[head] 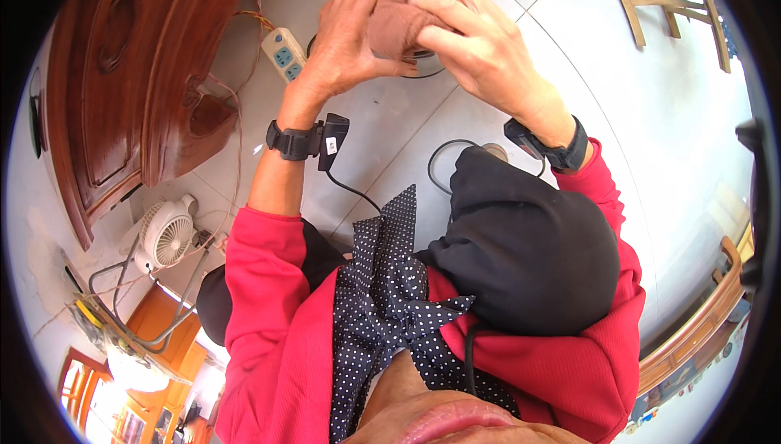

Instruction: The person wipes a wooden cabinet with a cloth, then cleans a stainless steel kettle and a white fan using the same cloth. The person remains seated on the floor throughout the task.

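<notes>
A brown cloth [399, 26] is bunched between my two hands near the top of the view. My left hand [345, 35] curves around its left side, with the thumb below it. From the right, the fingers of my right hand [482, 41] press into the folds. Under the cloth a round, dark-rimmed object [427, 71] shows only in part; the cloth and fingers hide the rest, and I cannot tell what it is. A black strap with a small device [332, 142] is on my left wrist, and another strapped device [525, 139] is on my right wrist.
A white power strip [284, 53] lies on the tiled floor [390, 120] beside a carved wooden cabinet [134, 78]. Loose cords run near it. A white fan [168, 233] stands at the left. Wooden chair legs [665, 1] are at the upper right. Black cables trail from both wrist devices.
</notes>
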The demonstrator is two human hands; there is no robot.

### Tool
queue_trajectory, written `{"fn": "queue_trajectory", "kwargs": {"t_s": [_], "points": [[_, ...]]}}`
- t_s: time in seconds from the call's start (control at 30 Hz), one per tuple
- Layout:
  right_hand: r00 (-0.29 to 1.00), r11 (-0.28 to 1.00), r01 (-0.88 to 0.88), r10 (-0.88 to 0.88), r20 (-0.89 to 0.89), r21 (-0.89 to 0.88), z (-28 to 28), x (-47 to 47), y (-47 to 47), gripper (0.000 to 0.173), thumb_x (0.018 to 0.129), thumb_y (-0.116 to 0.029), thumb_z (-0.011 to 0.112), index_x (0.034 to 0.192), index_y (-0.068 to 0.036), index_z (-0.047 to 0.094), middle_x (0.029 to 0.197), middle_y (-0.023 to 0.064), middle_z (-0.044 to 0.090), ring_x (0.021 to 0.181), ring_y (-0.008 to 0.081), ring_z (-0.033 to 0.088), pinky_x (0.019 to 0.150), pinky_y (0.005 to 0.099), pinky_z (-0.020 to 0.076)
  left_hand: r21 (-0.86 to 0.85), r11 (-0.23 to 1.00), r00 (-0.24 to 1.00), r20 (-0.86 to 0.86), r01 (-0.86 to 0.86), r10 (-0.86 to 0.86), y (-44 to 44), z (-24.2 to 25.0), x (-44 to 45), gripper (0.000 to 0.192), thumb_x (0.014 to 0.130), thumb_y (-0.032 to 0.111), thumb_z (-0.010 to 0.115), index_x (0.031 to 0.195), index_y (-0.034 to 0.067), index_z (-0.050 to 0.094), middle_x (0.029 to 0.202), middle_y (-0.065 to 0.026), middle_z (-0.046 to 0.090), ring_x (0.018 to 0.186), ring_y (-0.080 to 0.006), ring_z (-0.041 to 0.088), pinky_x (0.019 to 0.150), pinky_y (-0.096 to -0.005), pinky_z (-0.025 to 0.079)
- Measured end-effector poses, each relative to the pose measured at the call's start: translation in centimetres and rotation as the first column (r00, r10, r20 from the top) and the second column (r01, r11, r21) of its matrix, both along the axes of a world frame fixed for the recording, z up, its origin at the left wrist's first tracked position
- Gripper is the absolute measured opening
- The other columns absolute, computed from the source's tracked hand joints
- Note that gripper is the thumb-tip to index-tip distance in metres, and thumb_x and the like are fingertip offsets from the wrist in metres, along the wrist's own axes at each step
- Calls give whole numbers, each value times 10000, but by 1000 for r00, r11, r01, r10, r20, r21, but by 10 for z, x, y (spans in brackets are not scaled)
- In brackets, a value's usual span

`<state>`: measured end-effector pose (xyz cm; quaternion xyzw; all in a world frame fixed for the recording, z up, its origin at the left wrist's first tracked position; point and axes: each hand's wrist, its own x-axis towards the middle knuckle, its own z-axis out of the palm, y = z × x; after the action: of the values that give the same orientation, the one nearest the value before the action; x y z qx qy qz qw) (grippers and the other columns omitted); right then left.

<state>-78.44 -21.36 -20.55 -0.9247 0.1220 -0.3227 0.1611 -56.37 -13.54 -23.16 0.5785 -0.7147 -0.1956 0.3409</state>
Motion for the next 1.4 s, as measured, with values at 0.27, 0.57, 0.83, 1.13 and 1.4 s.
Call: {"fn": "queue_trajectory", "kwargs": {"t_s": [0.27, 0.57, 0.83, 1.13, 1.4], "points": [[992, 993, -100, 95, -77, -62, 10, -15, 12, 268, 704, -136, 793, 945, -151, 677, 1124, 3, 648, 1125, 247, 597, 950, 452, 456, -10, 1000, 1000, -9, -11, 11, 3, -6, 3, 1020, 618, 370, 934, 1492, 151, 456, 1444, -107, 542, 1372, -342, 483, 1151, -484, 362], [993, 994, -104, 105, -48, 39, 3, 4, -14, 338, 757, -159, 809, 1072, -147, 686, 1285, 57, 605, 1178, 291, 589, 937, 451, 499, 62, 998, 1000, 19, -13, 11, 1, -1, 0, 1125, 555, 304, 975, 1519, 107, 429, 1487, -120, 502, 1391, -349, 454, 1171, -467, 386], [943, 961, 259, -230, -240, 96, 10, -41, -67, 289, 800, -21, 692, 1082, -58, 642, 1042, 164, 628, 968, 395, 619, 818, 453, 518, 63, 998, 1000, 8, -20, 20, 1, 1, -2, 1161, 492, 338, 992, 1499, 122, 456, 1448, -118, 531, 1363, -356, 472, 1156, -478, 390], [998, 957, -52, 39, 50, 286, 11, -32, -50, 293, 770, 13, 697, 1058, -25, 659, 1118, 167, 629, 1025, 385, 623, 892, 436, 518, 81, 997, 1000, -24, -6, 8, 0, 3, -3, 1157, 501, 319, 990, 1499, 98, 449, 1470, -126, 514, 1371, -358, 464, 1172, -475, 382], [957, 909, 273, -221, -190, 314, 8, -54, -74, 387, 818, -58, 677, 1203, -80, 643, 1177, 175, 624, 1035, 346, 638, 860, 406, 534, 114, 993, 1000, -8, 5, -4, -2, 5, -6, 1173, 525, 258, 983, 1537, 101, 412, 1476, -129, 480, 1382, -328, 478, 1177, -438, 401]]}}
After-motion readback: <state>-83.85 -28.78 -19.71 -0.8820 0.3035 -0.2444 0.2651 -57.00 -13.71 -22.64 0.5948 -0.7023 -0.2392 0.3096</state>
